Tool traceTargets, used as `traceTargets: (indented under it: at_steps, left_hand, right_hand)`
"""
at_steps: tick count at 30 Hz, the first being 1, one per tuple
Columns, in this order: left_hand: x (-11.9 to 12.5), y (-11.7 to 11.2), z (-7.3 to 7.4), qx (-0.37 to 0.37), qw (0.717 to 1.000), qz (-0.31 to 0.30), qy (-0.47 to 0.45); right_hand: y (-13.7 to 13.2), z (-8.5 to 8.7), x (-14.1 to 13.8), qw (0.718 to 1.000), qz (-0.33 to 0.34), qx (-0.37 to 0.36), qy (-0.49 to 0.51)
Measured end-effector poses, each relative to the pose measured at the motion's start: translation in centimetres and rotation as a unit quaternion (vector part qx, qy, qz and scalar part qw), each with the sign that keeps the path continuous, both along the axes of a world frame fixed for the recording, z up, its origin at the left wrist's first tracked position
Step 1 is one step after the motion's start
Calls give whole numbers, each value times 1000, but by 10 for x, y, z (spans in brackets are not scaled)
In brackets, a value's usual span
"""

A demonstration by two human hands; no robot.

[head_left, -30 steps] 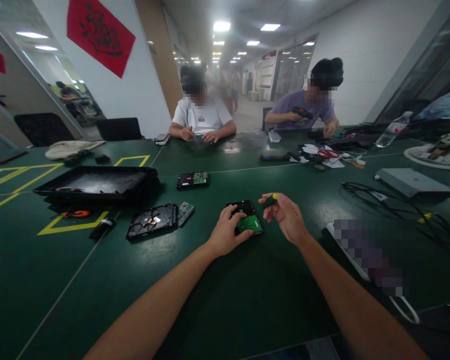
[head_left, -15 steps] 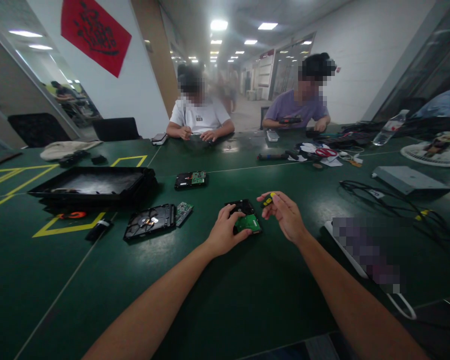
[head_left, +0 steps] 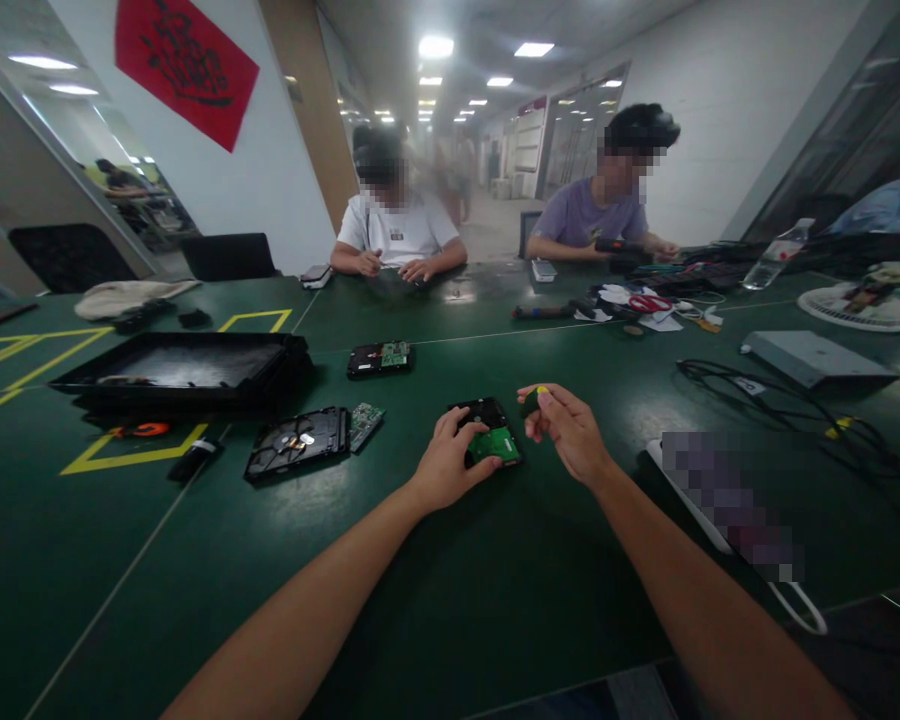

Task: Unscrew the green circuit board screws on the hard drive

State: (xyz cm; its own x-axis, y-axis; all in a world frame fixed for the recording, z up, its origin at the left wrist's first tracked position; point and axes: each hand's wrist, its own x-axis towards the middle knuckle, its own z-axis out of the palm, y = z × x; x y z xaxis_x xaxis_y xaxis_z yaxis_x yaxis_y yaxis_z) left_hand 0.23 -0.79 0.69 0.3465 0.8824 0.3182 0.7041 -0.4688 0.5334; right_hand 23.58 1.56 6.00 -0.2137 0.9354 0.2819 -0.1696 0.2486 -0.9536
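Observation:
A hard drive (head_left: 501, 441) with a green circuit board lies on the table under my left hand (head_left: 454, 458). The fingers of that hand reach over its left side and the thumb rests by its near edge, holding it in place. Just right of the drive, my right hand (head_left: 566, 425) is raised and closed around a stubby dark screwdriver (head_left: 532, 402) with a yellow end. Its shaft cannot be made out. To the left lie an opened hard drive (head_left: 298, 445) and a loose circuit board (head_left: 365, 425). Farther back is another hard drive (head_left: 379, 359).
A black tray (head_left: 180, 365) stands at left, with an orange-handled tool (head_left: 142, 430) before it. At right are a grey metal box (head_left: 817, 357), black cables (head_left: 727, 375) and a white-edged device (head_left: 690, 500). Two people (head_left: 397, 230) sit across the table (head_left: 450, 620).
The screwdriver has turned in my right hand, so its yellow markings no longer show on the side. My left hand and the drive stay put. The person in purple has shifted their arms.

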Motion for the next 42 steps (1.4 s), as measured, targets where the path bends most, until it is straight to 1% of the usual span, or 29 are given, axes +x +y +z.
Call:
traceTargets:
  at_steps: [6,16,22,26,32,37,42]
  left_hand:
    - [0,-1,2,-1,1000,0,-6]
    - [-1,1,-2,6,1000,-2,-6]
    - [-1,0,-1,9,1000,-4,-5]
    - [-1,0,0,6,1000,-2,-7]
    - [-1,0,-1,4,1000,-2,-5]
    - [0,1,-2,6,1000,-2,-8]
    - [1,1,-2,3,1000,-2,-3]
  right_hand:
    - [-1,3,-1,1000,-2,3,24]
    - [-2,3,-2,1000,-12,1,2]
    - [-4,6,-3,1000,4,-3,21]
    - [-3,6,-2,999,11,-11,43]
    - [-2,5,-3,999,-1,-18,38]
    - [-6,8,-5,999,10,-14,33]
    - [-6,7,-5,997,30,-18,63]
